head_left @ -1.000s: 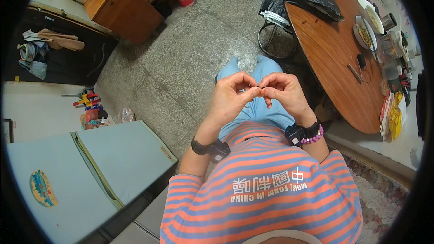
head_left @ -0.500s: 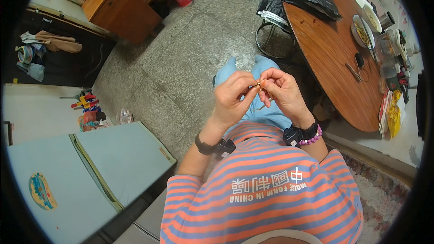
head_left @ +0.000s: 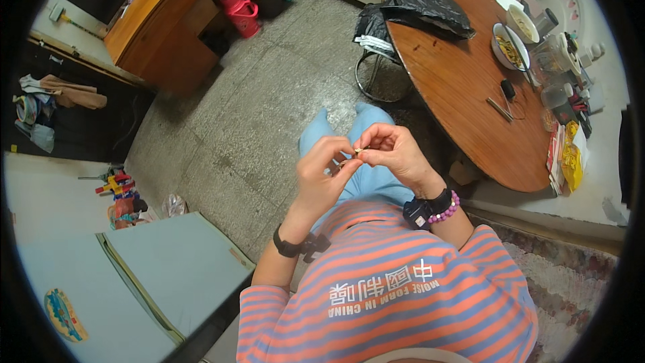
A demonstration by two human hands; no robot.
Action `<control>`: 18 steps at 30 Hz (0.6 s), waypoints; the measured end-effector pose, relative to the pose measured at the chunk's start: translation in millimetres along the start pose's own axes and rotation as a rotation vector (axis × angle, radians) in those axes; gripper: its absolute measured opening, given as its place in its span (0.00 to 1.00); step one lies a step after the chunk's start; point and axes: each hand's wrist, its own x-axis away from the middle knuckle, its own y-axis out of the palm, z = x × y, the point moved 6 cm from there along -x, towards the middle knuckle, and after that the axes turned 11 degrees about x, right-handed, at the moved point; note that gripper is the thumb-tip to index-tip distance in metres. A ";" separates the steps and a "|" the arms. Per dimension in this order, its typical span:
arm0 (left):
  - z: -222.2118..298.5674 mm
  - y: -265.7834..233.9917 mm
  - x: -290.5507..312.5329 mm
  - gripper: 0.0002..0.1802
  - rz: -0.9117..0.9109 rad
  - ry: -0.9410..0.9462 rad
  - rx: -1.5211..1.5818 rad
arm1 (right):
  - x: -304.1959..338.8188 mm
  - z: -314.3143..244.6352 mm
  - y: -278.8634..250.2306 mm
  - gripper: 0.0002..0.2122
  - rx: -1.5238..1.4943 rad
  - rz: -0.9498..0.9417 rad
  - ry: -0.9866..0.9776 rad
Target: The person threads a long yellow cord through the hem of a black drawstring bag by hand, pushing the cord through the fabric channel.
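Over my lap, the fingertips of both hands come together at a small yellowish piece [head_left: 359, 151], too small to name. My right hand [head_left: 393, 156] pinches it between thumb and index finger. My left hand [head_left: 322, 173] is bent in a pinch too, its fingertips against the same spot, and a thin brownish bit shows between its thumb and fingers. Much of what the hands hold is hidden by the fingers. Below the hands are my light blue trousers [head_left: 376, 185].
To the right stands a wooden table [head_left: 463, 114] with a black plastic bag [head_left: 430, 7], a bowl of food [head_left: 508, 47] and several jars. A stool [head_left: 379, 77] stands beside it. A pale blue refrigerator [head_left: 181, 275] is at the lower left, a pink jug [head_left: 240, 15] farther off.
The view has shifted, so the room sits farther left in it. Both hands stay together over my lap, and the fingers have shifted slightly around the small piece.
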 end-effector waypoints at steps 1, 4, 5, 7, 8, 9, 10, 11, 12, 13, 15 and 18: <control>-5.1 -0.5 -0.6 0.10 0.046 -0.084 0.047 | 0.0 0.7 -2.1 0.08 0.020 0.004 -0.005; -13.0 -1.8 4.3 0.12 0.027 -0.124 0.030 | 1.2 -2.1 0.9 0.09 0.045 0.019 -0.027; -19.8 -2.0 5.5 0.12 0.026 -0.173 0.056 | 0.6 -0.3 -0.7 0.09 0.050 0.023 -0.028; -25.7 -2.6 5.9 0.12 0.002 -0.208 0.067 | -0.6 6.3 -3.2 0.09 0.121 0.020 -0.014; -29.0 -1.3 7.2 0.12 -0.018 -0.250 0.073 | 0.3 7.9 -2.4 0.08 0.095 0.033 -0.031; -28.1 -0.9 6.9 0.12 -0.017 -0.249 0.074 | 1.3 9.8 -1.6 0.08 0.097 0.032 -0.031; -28.8 0.1 6.8 0.11 -0.016 -0.299 0.127 | 2.3 10.0 -1.6 0.08 0.081 0.044 -0.050; -30.0 1.3 8.0 0.10 -0.015 -0.351 0.180 | 3.9 10.0 -1.5 0.08 0.065 0.054 -0.068; -29.3 1.4 8.6 0.10 -0.013 -0.351 0.180 | 5.2 10.2 -0.7 0.08 0.066 0.052 -0.067; -30.1 2.2 9.6 0.09 -0.021 -0.376 0.191 | 6.6 10.0 -0.5 0.08 0.073 0.061 -0.068; -31.1 2.8 11.5 0.08 -0.028 -0.402 0.201 | 8.5 12.3 0.1 0.07 0.077 0.068 -0.068; -33.5 3.5 15.1 0.06 -0.018 -0.442 0.251 | 11.0 13.5 1.5 0.06 0.116 0.066 -0.116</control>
